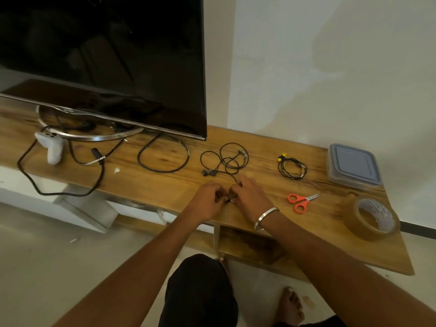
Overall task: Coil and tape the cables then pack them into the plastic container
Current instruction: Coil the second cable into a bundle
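Right now both hands pinch one end of the black earphone cable [225, 159]. The left hand [207, 197] and right hand [247, 193] sit close together. The loose loops lie just behind them, so either hand can start coiling.

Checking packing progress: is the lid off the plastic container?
No, the blue lid sits closed on the plastic container at the table's far right.
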